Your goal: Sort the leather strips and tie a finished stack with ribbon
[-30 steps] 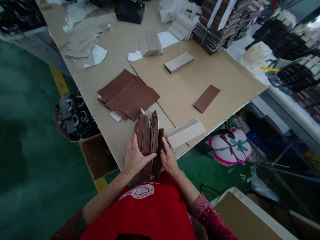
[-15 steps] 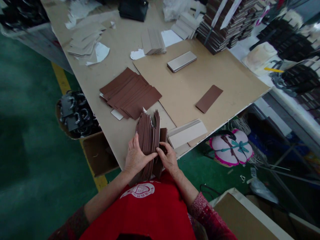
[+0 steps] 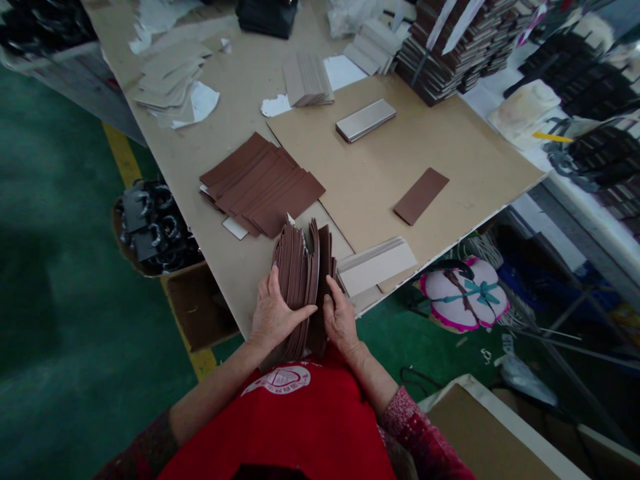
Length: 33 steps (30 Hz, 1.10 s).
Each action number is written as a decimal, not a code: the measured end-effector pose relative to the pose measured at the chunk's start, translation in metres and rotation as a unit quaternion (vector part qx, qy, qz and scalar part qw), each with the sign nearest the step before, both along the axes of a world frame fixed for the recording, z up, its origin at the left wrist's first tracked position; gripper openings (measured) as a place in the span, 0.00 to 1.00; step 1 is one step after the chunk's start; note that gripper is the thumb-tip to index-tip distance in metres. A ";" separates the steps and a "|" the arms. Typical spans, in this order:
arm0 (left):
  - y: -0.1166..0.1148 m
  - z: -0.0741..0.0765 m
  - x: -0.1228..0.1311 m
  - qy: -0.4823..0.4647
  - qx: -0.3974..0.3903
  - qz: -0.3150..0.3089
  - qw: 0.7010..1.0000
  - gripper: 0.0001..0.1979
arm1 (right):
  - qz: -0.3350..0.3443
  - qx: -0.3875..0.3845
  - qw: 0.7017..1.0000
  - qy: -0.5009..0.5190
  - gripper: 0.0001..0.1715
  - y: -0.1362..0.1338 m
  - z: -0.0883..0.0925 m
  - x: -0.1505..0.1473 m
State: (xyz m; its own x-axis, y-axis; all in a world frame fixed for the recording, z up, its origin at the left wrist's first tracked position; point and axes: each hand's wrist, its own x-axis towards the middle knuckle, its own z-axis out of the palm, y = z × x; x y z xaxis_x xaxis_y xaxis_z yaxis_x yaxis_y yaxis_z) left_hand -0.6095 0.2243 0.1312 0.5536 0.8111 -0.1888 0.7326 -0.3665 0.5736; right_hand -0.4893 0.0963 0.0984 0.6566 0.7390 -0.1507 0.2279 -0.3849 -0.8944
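A thick bundle of brown leather-like strips [image 3: 294, 267] stands on edge at the table's near corner, against the red apron. My left hand [image 3: 274, 313] wraps the bundle from the left, with its thumb laid across the near edges. On the right side, my right hand [image 3: 342, 321] has finger and thumb on a few brown strips [image 3: 325, 253] that are parted from the bundle by a narrow gap. The fingertips partly hide how many strips it grips. Beyond the bundle lies a fanned pile of flat brown pieces [image 3: 263, 183].
Beside my right hand is a stack of pale strips [image 3: 380, 267]. A single brown piece [image 3: 421, 195] and a silver-topped block [image 3: 366, 120] rest on the tan board [image 3: 470, 173]. A tall strapped brown stack [image 3: 445, 53] stands behind. Left of the table, a box holds black parts [image 3: 155, 227].
My right hand has shifted slightly right, away from my left thumb. Some brown strips have swung over with it, widening the gap at the bundle's right side. My left hand stays put.
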 end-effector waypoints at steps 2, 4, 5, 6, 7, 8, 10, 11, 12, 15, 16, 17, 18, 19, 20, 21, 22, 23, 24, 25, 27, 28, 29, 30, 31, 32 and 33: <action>0.001 0.000 0.000 0.001 -0.002 0.002 1.000 0.64 | 0.009 0.009 1.000 -0.005 0.23 0.000 0.000 0.000; 0.001 0.000 -0.001 0.000 -0.007 0.002 1.000 0.64 | 0.019 0.006 1.000 -0.004 0.20 0.002 0.004 0.001; 0.002 0.000 -0.001 -0.002 -0.008 0.003 1.000 0.64 | 0.022 0.002 1.000 -0.003 0.20 0.003 0.006 0.002; 0.002 0.000 -0.001 -0.006 -0.009 0.002 1.000 0.63 | 0.021 -0.002 1.000 -0.001 0.19 0.004 0.008 0.002; 0.002 0.000 -0.001 -0.009 -0.009 0.002 1.000 0.63 | 0.018 -0.007 1.000 0.000 0.19 0.005 0.010 0.002; 0.003 0.000 -0.001 -0.010 -0.010 0.002 1.000 0.63 | 0.013 -0.011 1.000 0.002 0.19 0.006 0.011 0.002; 0.004 0.001 -0.001 -0.008 -0.013 0.002 1.000 0.63 | 0.006 -0.014 1.000 0.006 0.20 0.007 0.012 0.001; 0.004 0.002 -0.001 -0.006 -0.015 0.002 1.000 0.62 | 0.003 -0.013 1.000 0.006 0.20 0.007 0.011 0.001; 0.004 0.002 -0.002 -0.004 -0.016 0.001 1.000 0.62 | -0.001 -0.010 1.000 0.006 0.20 0.008 0.010 0.001; 0.005 0.003 -0.002 -0.006 -0.018 0.001 1.000 0.62 | -0.007 -0.003 1.000 0.006 0.19 0.008 0.007 0.001; 0.005 0.004 -0.002 -0.005 -0.018 0.001 1.000 0.62 | -0.007 -0.004 1.000 0.005 0.18 0.008 0.007 0.001; 0.005 0.004 -0.002 -0.003 -0.018 0.001 1.000 0.62 | -0.006 -0.006 1.000 0.004 0.18 0.008 0.008 0.001; 0.005 0.003 -0.002 0.000 -0.018 0.001 1.000 0.62 | -0.006 -0.008 1.000 0.003 0.18 0.009 0.008 0.000; 0.005 0.003 -0.002 0.001 -0.018 0.000 1.000 0.62 | -0.006 -0.010 1.000 0.001 0.18 0.009 0.009 0.000; 0.005 0.002 -0.002 0.000 -0.016 0.000 1.000 0.62 | -0.008 -0.012 1.000 -0.002 0.19 0.009 0.009 -0.001; 0.005 0.001 -0.002 -0.002 -0.013 0.000 1.000 0.62 | -0.011 -0.013 1.000 -0.005 0.20 0.008 0.008 -0.002; 0.005 0.000 -0.003 -0.005 -0.010 -0.001 1.000 0.62 | -0.014 -0.013 1.000 -0.011 0.22 0.008 0.007 -0.003; 0.006 -0.001 -0.004 -0.008 -0.007 -0.002 1.000 0.62 | -0.015 -0.012 1.000 -0.017 0.24 0.008 0.006 -0.004; 0.006 -0.002 -0.005 -0.010 -0.004 -0.004 1.000 0.62 | -0.014 -0.010 1.000 -0.025 0.26 0.007 0.004 -0.005; 0.007 -0.003 -0.006 -0.010 -0.001 -0.007 1.000 0.63 | -0.009 -0.009 0.999 -0.033 0.28 0.006 0.003 -0.006; 0.008 -0.005 -0.008 -0.008 0.002 -0.012 1.000 0.64 | 0.005 -0.012 0.999 -0.043 0.28 0.005 0.001 -0.007; 0.009 -0.005 -0.009 -0.008 0.001 -0.012 1.000 0.64 | 0.013 -0.014 0.999 -0.045 0.27 0.005 0.001 -0.007; 0.010 -0.005 -0.009 -0.008 -0.001 -0.009 1.000 0.65 | 0.018 -0.015 0.999 -0.043 0.25 0.005 0.002 -0.007; 0.010 -0.005 -0.010 -0.008 -0.004 -0.006 1.000 0.65 | 0.022 -0.014 0.999 -0.040 0.24 0.005 0.003 -0.007; 0.011 -0.004 -0.010 -0.009 -0.007 -0.003 1.000 0.65 | 0.024 -0.013 0.999 -0.037 0.22 0.006 0.005 -0.007; 0.011 -0.003 -0.010 -0.009 -0.011 -0.001 1.000 0.65 | 0.024 -0.012 0.999 -0.034 0.20 0.007 0.007 -0.006; 0.012 -0.002 -0.009 -0.010 -0.013 0.001 1.000 0.65 | 0.022 -0.014 0.999 -0.031 0.19 0.008 0.009 -0.006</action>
